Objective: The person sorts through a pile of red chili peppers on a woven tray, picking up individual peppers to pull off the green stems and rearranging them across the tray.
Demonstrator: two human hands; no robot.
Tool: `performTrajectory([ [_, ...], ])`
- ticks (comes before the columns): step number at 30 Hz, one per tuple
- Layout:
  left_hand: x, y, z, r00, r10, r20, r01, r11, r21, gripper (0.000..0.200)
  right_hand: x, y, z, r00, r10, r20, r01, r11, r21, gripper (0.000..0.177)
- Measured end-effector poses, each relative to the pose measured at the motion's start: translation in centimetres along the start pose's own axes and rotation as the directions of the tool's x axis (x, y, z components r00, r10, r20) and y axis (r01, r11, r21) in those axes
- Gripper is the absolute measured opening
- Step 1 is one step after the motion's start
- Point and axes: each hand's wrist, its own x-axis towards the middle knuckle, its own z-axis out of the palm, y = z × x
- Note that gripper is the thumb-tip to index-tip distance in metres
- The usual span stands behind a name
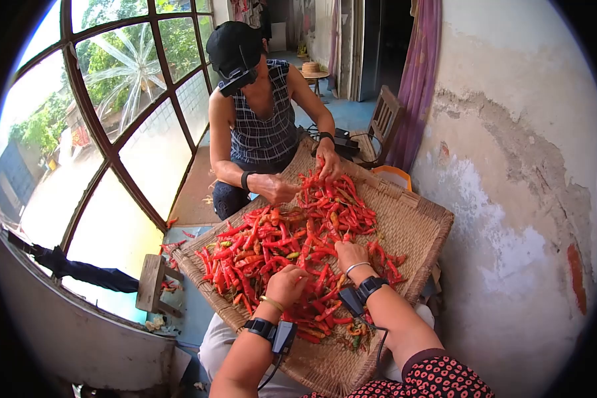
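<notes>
A wide heap of red chili peppers (265, 242), with a few green and orange ones, lies on a woven tray (418, 232). My left hand (286, 285) is over the near side of the heap, its fingers curled together. Whatever it may hold is hidden from me. To the right and farther in, my right hand (351, 255) is closed at the peppers, with the red end of a chili pepper (347, 237) showing at its fingertips. Both my wrists carry black straps with small devices and cables.
Across the tray sits a person (262, 119) in a black cap, both hands at the far peppers. A small wooden stool (154, 285) stands at left, near a folded black umbrella (96, 270). A wooden chair (383, 123) is behind the tray; a plastered wall (504, 166) rises at right.
</notes>
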Motion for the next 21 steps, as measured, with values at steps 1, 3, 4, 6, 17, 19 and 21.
performTrajectory([
  [1,0.0,0.0,-0.1,1.0,-0.006,0.007,0.006,1.0,0.003,0.01,-0.4,-0.2,-0.8,1.0,-0.001,0.007,0.001,1.0,0.006,0.019],
  [3,-0.2,0.0,-0.1,0.994,-0.085,-0.064,0.086,0.996,0.015,0.01,-1.1,0.0,-2.4,0.989,0.05,0.137,-0.052,0.999,0.006,0.018],
  [4,-0.2,0.1,-0.2,0.993,-0.096,-0.071,0.097,0.995,0.012,0.011,-1.2,0.3,-2.5,0.99,0.038,0.133,-0.043,0.998,0.037,0.018],
  [6,-0.3,-0.1,-0.2,0.992,-0.12,-0.032,0.121,0.991,0.048,0.011,-1.4,0.8,-3.0,0.999,0.034,0.024,-0.037,0.985,0.169,0.018],
  [17,0.0,-0.8,0.2,0.987,-0.12,-0.106,0.132,0.985,0.112,0.009,-2.1,1.6,-6.1,0.916,-0.361,0.174,-0.11,0.189,0.976,0.023],
  [19,0.0,-0.7,0.2,0.99,-0.12,-0.078,0.127,0.987,0.095,0.009,-1.5,0.5,-6.1,0.965,-0.197,-0.172,0.083,-0.392,0.916,0.042],
  [21,0.1,-0.5,0.2,0.994,-0.101,-0.05,0.106,0.99,0.097,0.008,-0.6,1.7,-6.0,0.979,0.01,-0.206,0.206,-0.112,0.972,0.057],
])
